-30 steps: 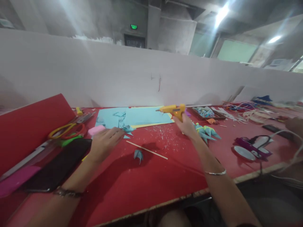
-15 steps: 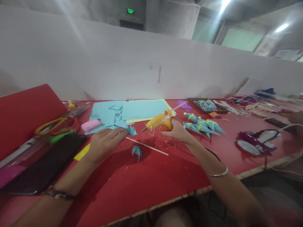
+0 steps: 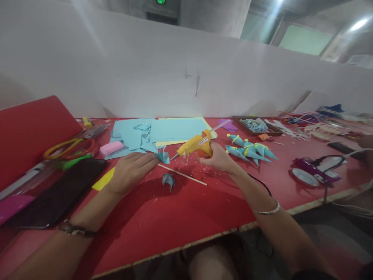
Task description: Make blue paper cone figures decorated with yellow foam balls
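My right hand (image 3: 218,156) is closed round the handle of a yellow hot glue gun (image 3: 194,145), whose nozzle points left. Just off the nozzle tip is a small curled blue paper piece (image 3: 163,156), pinched in the fingers of my left hand (image 3: 132,170). A thin wooden stick (image 3: 183,174) lies on the red table (image 3: 151,225), running right from near my left fingertips. Below the stick rests a second curled blue paper piece (image 3: 168,181). To the right of my right hand are several blue paper cones (image 3: 247,149) with yellow trim.
Blue paper sheets (image 3: 177,132) and scraps lie behind my hands, beside a pink block (image 3: 111,147). Scissors (image 3: 62,149) and a black phone-like slab (image 3: 58,196) are at left. A scrap tray (image 3: 256,126) and a purple device (image 3: 317,171) are at right. Another person's hand (image 3: 366,142) shows at the far right.
The glue gun has moved slightly left and its nozzle is now close to the blue paper piece in my left hand. The view has tilted down a little.
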{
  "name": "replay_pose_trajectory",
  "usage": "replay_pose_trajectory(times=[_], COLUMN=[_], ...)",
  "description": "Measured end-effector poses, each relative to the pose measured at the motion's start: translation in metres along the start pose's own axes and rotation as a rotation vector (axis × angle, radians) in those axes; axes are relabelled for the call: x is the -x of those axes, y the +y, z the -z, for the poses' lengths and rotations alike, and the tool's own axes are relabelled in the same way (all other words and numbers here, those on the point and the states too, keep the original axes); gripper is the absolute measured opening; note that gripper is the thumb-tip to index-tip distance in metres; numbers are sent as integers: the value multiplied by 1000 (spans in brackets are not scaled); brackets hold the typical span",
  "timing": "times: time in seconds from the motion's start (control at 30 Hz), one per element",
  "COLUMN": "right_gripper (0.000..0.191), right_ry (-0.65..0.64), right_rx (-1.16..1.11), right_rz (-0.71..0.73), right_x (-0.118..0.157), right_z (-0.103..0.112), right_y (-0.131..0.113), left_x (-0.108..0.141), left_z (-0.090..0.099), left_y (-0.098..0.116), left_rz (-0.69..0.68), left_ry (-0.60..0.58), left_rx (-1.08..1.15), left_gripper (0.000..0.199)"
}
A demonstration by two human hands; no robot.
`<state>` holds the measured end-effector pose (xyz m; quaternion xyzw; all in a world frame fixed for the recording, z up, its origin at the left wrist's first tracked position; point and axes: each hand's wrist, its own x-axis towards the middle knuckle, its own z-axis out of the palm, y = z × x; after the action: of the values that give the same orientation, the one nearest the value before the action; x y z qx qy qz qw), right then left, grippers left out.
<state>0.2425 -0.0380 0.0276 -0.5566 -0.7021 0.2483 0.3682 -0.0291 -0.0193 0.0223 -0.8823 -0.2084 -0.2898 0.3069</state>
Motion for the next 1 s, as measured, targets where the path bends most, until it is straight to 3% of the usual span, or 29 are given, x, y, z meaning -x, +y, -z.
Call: replay_pose_trajectory(times=[0.2,0.4,1.0], right_gripper=[23,19,16], right_ry=[-14,33,31], right_rx=[19,49,91], right_rz=[26,17,38], right_x=[0,0,-1], right_z=[-1,-3,-4], right_y=[-1,-2,-1], left_x=[-2,-3,-3], left_z=[1,2,5], left_y=[2,2,4], left_rz=[-29,-55,-4], left_ry=[-21,31,24], left_rx=[-4,-24,55], left_gripper=[26,23,23])
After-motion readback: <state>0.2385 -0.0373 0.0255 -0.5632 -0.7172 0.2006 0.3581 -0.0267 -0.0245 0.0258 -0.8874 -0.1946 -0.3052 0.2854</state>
